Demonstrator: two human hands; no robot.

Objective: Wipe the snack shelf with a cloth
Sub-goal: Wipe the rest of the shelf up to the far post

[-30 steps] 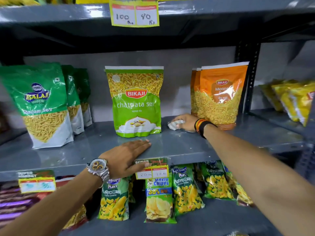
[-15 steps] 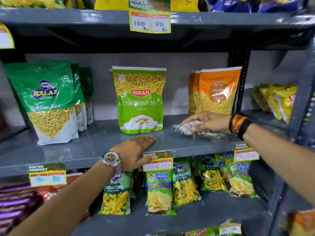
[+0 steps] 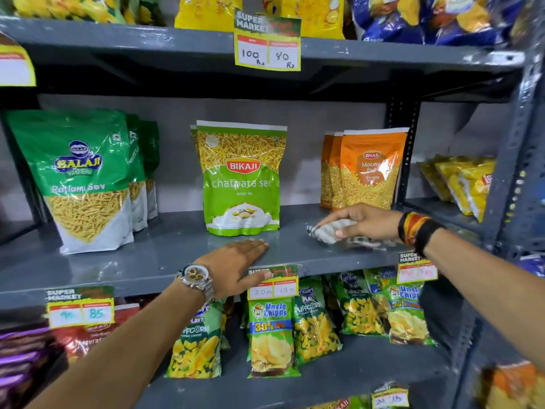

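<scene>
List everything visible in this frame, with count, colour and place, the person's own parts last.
Grey metal shelf: one, middle tier.
Green Balaji sev pouches: three, left.
Green Bikaji chatpata sev pouches: two, centre.
Orange Bikaji moong dal pouches: three, right.
Yellow price tags: several, shelf edges.
Green chips and puffcorn packets: several, lower tier.
Grey-white striped cloth: one, under right hand.
Left hand: flat on shelf edge, watch.
Right hand: pressing cloth, wristbands.

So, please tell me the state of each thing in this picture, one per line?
right hand: pressing the cloth on the shelf
cloth: crumpled, under the right hand
left hand: flat, empty, on the shelf edge
shelf: partly bare
Chatpata Sev bag: upright
Moong Dal bags: upright
</scene>
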